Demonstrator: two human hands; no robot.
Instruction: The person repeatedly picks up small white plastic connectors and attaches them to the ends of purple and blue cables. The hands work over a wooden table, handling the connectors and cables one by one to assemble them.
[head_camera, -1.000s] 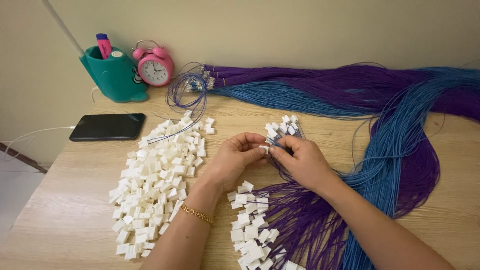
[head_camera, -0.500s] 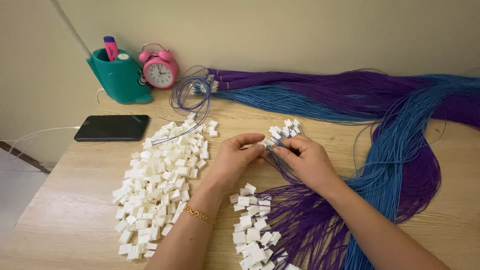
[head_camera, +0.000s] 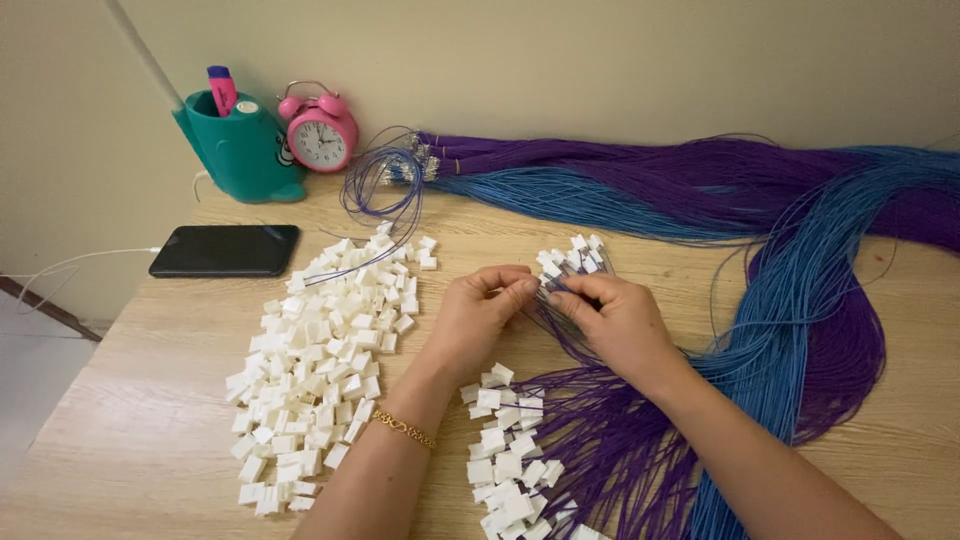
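**Hands pinch wire ends beside a heap of white connectors**

Since the earlier frames the view has drifted slightly, so the clock and cup sit a little further right in the picture, while both hands stay together at the same cluster of wire ends. The left hand has its fingers curled, thumb and forefinger pinched on a small white connector at the tip of the purple wires. The right hand meets it fingertip to fingertip, its fingers closed around the same wires just behind the connector.

Taking the pink alarm clock as landmark: the hands work well in front of it and to its right. A teal cup stands just to its left, touching or nearly so. A black phone lies in front of the cup, to the clock's front left. The loose heap of white connectors spreads in front of the clock, left of the hands. A second batch of fitted connectors lies nearer the viewer, under the left wrist. Long purple and blue wire bundles run from beside the clock to the right and curve forward around the right forearm, partly covering the wooden table.
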